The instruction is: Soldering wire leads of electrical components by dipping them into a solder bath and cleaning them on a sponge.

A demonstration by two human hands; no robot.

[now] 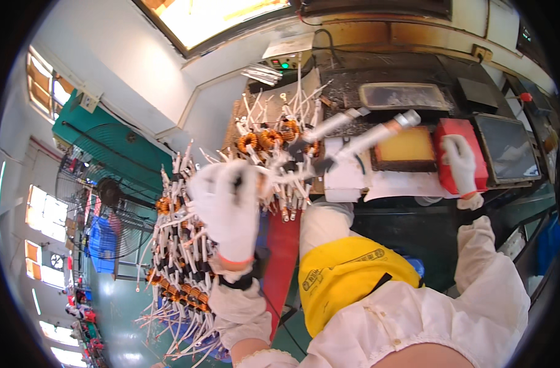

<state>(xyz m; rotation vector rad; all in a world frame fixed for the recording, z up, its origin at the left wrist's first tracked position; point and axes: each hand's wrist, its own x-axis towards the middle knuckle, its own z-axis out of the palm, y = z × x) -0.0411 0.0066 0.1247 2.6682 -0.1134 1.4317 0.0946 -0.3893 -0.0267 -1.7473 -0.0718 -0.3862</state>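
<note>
My left hand (228,205), in a white glove, is closed around part of a copper-wound coil with white-sleeved leads. Two of its thick leads (369,140) reach out to the right, with bare metal ends, blurred by motion. The coil body is mostly hidden by the glove. My right hand (460,161), gloved too, rests at the red box (446,130) with its fingers curled downward. What those fingers hold, if anything, is hidden. Several orange copper coils (269,139) with white leads stand on the bench just beyond my left hand.
A yellow-surfaced tray (404,149) sits between the leads and the red box. Beyond it lies a long framed tray (404,96); a grey-topped tray (508,147) stands at right. More coils (188,294) pile up left of my forearm. A standing fan (111,191) is farther left.
</note>
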